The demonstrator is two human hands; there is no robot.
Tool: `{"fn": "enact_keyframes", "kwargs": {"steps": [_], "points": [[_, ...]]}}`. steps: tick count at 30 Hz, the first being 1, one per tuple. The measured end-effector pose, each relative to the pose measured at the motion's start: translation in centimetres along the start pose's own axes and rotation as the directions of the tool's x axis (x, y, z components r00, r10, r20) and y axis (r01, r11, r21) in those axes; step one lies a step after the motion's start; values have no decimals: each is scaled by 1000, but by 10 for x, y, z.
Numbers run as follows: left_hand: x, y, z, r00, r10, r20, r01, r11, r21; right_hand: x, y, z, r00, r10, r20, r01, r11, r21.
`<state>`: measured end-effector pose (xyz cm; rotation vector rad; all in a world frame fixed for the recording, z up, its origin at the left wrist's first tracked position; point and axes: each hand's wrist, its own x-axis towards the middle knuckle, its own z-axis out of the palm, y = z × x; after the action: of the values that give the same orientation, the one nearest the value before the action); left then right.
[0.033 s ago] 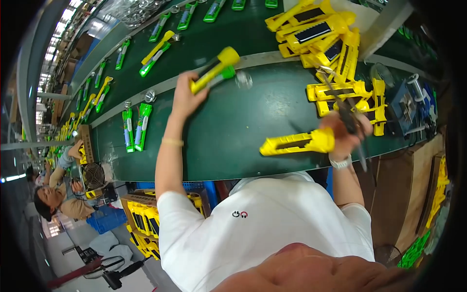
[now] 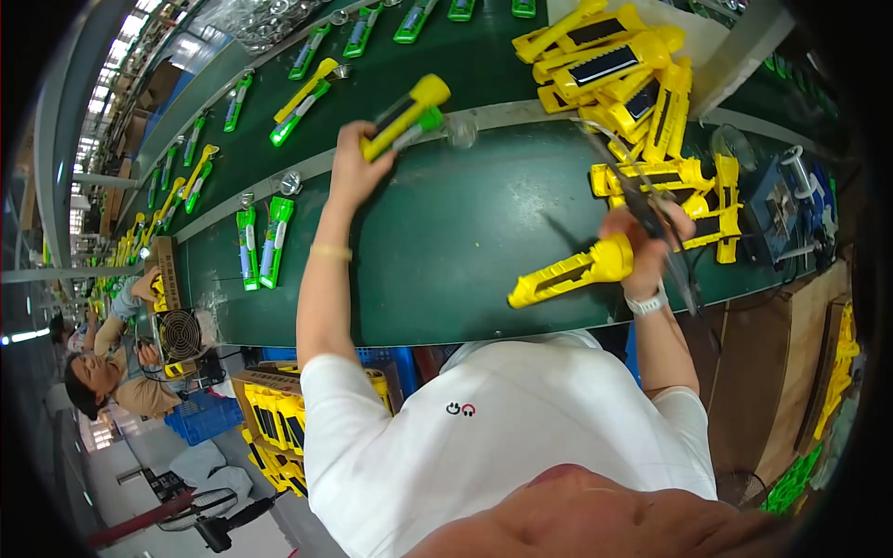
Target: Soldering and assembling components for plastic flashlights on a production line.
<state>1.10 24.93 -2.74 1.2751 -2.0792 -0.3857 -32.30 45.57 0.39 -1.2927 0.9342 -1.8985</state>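
Yellow-and-green tool (image 2: 406, 116) is being gripped by the closed left hand (image 2: 356, 167), reaching far forward; the right hand (image 2: 642, 246) is clutching a yellow casing (image 2: 567, 272) just leftward, unchanged from before.

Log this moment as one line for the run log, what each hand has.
left hand: holds yellow-and-green plastic tool over green conveyor belt | right hand: holds yellow plastic housing and dark metal pliers | yellow housing pile: beyond right hand

We look steeply down from our head, close over the green bench (image 2: 446, 251), fisheye bending its edges.
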Motion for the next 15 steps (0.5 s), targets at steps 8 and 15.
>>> {"fn": "enact_keyframes", "kwargs": {"steps": [8, 15], "points": [[118, -74, 32, 997, -68, -31, 71, 986, 150, 11, 51, 1, 992, -128, 16, 119, 857, -502], [205, -82, 10, 800, -451, 396, 424, 892, 160, 2, 47, -10, 950, 266, 166, -135, 825, -549]]}}
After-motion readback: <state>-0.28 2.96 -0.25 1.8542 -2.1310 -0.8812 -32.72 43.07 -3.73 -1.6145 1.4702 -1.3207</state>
